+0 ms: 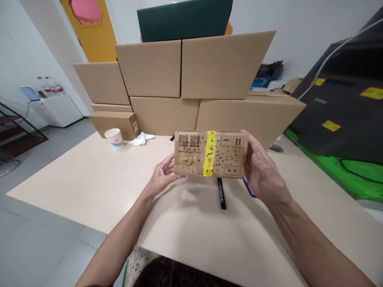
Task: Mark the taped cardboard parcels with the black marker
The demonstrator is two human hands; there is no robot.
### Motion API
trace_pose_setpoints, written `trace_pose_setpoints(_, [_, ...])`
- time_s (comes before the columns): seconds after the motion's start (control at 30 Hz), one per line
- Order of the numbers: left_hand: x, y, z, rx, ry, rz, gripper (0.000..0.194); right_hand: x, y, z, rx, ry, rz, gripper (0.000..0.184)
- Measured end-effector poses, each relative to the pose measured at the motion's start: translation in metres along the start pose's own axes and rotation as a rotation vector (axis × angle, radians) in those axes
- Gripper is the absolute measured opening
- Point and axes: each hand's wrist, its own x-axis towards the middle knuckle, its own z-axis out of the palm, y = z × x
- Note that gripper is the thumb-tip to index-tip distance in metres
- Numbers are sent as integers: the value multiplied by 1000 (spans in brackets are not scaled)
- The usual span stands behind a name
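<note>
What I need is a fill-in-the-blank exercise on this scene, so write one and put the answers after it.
1. The left hand and right hand hold a small carton marked with an umbrella symbol and two upward-pointing ____.
2. The printed tape running down that carton's face is mainly ____ in colour.
3. The box at the top of the stacked cartons is dark ____.
4. The paper cup stands ____, not tipped over, on the table.

Missing words: arrows; yellow; green; upright.

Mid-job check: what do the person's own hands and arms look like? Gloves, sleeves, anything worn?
The bare, ungloved left hand and bare, ungloved right hand show no watch or bracelet at the wrist. The left forearm and right forearm are uncovered, without visible sleeves, cables or markings.
</note>
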Motion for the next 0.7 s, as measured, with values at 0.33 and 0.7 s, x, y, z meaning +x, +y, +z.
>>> trace_pose_setpoints(0.33, [6, -11, -9, 315, 488, 55, 68, 3, 2, 13, -35, -15, 169, 75])
trace_pose_setpoints(0.7, [-4, -18, 2, 93, -66, -113, 86, 17, 18, 4, 38, -8, 352, 60])
